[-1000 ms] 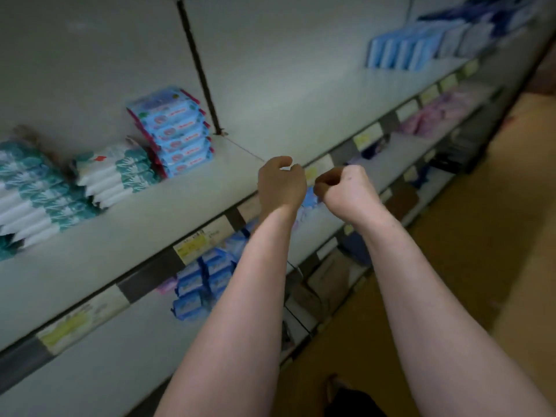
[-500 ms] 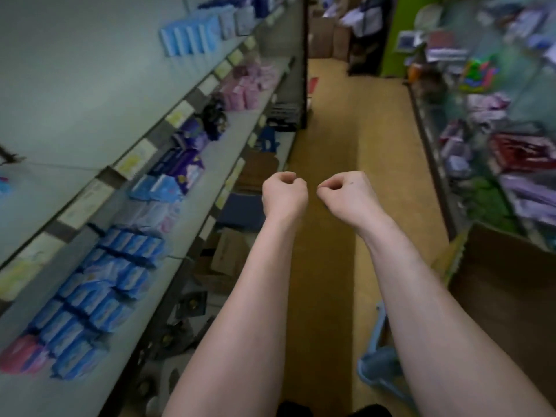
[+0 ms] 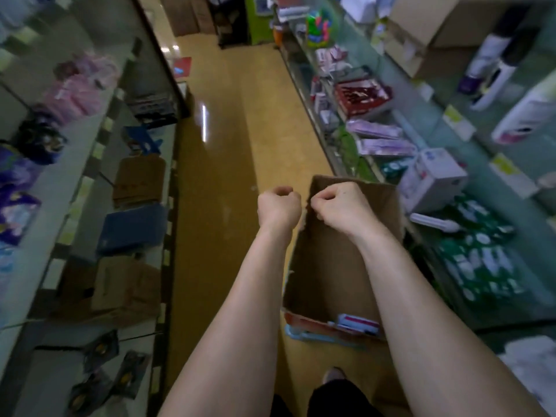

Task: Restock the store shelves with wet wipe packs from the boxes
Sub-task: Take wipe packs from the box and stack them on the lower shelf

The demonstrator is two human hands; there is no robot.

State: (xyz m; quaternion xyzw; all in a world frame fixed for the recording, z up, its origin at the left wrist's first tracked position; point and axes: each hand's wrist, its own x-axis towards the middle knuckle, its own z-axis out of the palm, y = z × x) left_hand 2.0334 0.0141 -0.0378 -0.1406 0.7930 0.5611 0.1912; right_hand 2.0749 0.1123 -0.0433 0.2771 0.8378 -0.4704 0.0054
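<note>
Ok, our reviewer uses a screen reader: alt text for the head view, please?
Two bare forearms reach forward, the left hand and right hand curled into empty fists near an open cardboard box in a shop aisle; stocked shelves line both sides.

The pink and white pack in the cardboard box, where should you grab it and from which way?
Probably from above, through the open top of the cardboard box: its walls block every side. The pink and white pack seems to lie flat at the near end, so fingers of the right hand could pinch its long edges.
</note>
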